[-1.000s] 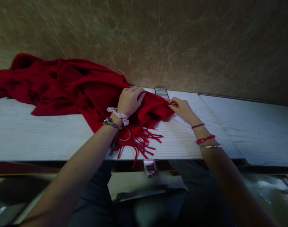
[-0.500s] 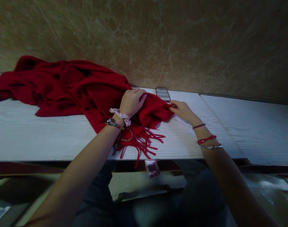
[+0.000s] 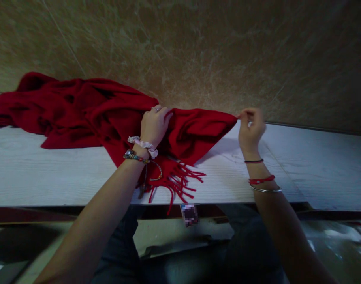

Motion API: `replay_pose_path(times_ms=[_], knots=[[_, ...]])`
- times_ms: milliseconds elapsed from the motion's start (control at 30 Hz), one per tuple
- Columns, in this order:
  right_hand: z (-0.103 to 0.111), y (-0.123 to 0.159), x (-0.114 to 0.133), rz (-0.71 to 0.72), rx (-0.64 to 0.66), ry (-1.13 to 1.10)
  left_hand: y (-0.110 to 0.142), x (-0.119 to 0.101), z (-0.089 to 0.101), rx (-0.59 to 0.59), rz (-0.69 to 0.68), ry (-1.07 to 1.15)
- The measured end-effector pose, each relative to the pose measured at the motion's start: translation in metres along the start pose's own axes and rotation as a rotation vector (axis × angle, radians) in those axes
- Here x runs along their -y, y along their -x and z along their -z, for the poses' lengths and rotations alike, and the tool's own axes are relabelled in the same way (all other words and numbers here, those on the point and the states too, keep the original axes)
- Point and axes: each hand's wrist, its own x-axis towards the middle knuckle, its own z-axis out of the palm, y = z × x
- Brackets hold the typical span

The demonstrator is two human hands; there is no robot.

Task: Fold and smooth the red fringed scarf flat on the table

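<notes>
A red fringed scarf (image 3: 76,106) lies rumpled along the white wood-grain table, its bulk bunched to the left. My left hand (image 3: 155,125) is closed on the scarf's middle with its fingers curled into the cloth; the fingertips are partly hidden. With thumb and fingers pinched together, my right hand (image 3: 251,128) holds one corner of the scarf, drawn out to the right and raised off the table. The red fringe (image 3: 180,183) spreads below my left wrist, and a few strands hang over the table's front edge.
A brown marbled wall (image 3: 180,51) rises behind the white table (image 3: 322,165). Below the front edge are my legs (image 3: 251,244) and a small pixelated patch. A seam crosses the tabletop right of my right hand.
My right hand has moved right and upward, stretching the scarf's corner out. My left hand has shifted slightly left. A striped grey rectangle by the wall is now covered by the cloth.
</notes>
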Motion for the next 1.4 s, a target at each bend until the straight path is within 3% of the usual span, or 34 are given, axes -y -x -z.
replay_pose_path(times_ms=[33, 67, 100, 133, 267, 300, 367, 433, 533, 700, 767, 967, 1100, 1267, 1400], knots=[[0.004, -0.003, 0.000, 0.008, -0.093, 0.000, 0.000, -0.002, 0.000, 0.017, -0.027, 0.013], [0.007, -0.004, 0.000, 0.017, -0.102, -0.008, 0.001, -0.004, -0.001, 0.032, -0.055, 0.021], [0.009, -0.004, 0.000, 0.022, -0.033, -0.024, 0.002, -0.005, -0.001, 0.042, -0.081, 0.022], [0.010, -0.003, -0.001, 0.021, 0.100, -0.048, 0.003, -0.007, -0.002, 0.044, -0.101, 0.014], [-0.003, 0.013, 0.001, -0.053, 0.857, -0.194, 0.006, -0.008, -0.006, 0.003, -0.112, -0.032], [-0.007, 0.018, 0.003, -0.071, 0.993, -0.211, 0.007, -0.008, -0.007, 0.000, -0.113, -0.029], [-0.015, 0.027, 0.008, -0.075, 1.133, -0.205, 0.007, -0.008, -0.007, -0.004, -0.139, 0.003], [-0.020, 0.032, 0.014, -0.074, 1.122, -0.189, 0.007, -0.010, -0.006, -0.028, -0.211, 0.064], [-0.024, 0.032, 0.018, -0.135, 0.973, -0.230, 0.008, -0.019, -0.002, -0.067, -0.370, 0.163], [-0.025, 0.023, 0.011, -0.296, 0.631, -0.315, 0.014, -0.033, -0.004, 0.157, -0.644, 0.204], [-0.024, 0.021, 0.008, -0.397, 0.567, -0.362, 0.016, -0.035, -0.008, 0.182, -0.644, 0.186], [-0.020, 0.018, 0.008, -0.658, 0.646, -0.631, 0.015, -0.029, -0.011, -0.006, -0.558, 0.190], [-0.018, 0.019, 0.006, -0.775, 0.620, -0.740, 0.014, -0.028, -0.009, -0.004, -0.568, 0.207], [-0.022, 0.022, -0.002, -0.795, 0.631, -0.682, 0.014, -0.031, -0.007, 0.100, -0.613, 0.231], [-0.027, 0.020, -0.018, -0.792, 0.473, -0.619, 0.016, -0.032, -0.007, 0.126, -0.651, 0.254]])
